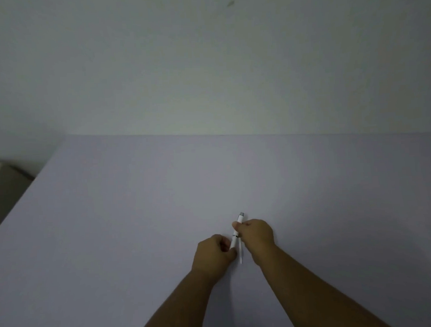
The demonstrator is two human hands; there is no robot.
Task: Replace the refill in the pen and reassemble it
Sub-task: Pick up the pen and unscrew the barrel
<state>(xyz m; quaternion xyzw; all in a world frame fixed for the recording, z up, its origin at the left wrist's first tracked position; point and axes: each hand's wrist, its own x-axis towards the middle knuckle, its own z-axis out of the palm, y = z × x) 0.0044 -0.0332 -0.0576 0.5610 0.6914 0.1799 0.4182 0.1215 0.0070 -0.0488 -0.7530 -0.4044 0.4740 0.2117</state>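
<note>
A white pen (pixel 235 239) with a grey end cap and a dark ring at its middle is held upright and slightly tilted between both hands, above the pale table (pixel 137 216). My right hand (pixel 256 235) grips its upper half, near the ring. My left hand (pixel 214 253) pinches its lower end. A thin white refill (pixel 241 255) lies on the table just below the right hand, between the two hands. The pen's tip is hidden inside my left fingers.
The table meets a plain pale wall (pixel 205 65) at its far edge. Its left edge drops off to a dark floor area (pixel 3 187). The light is dim.
</note>
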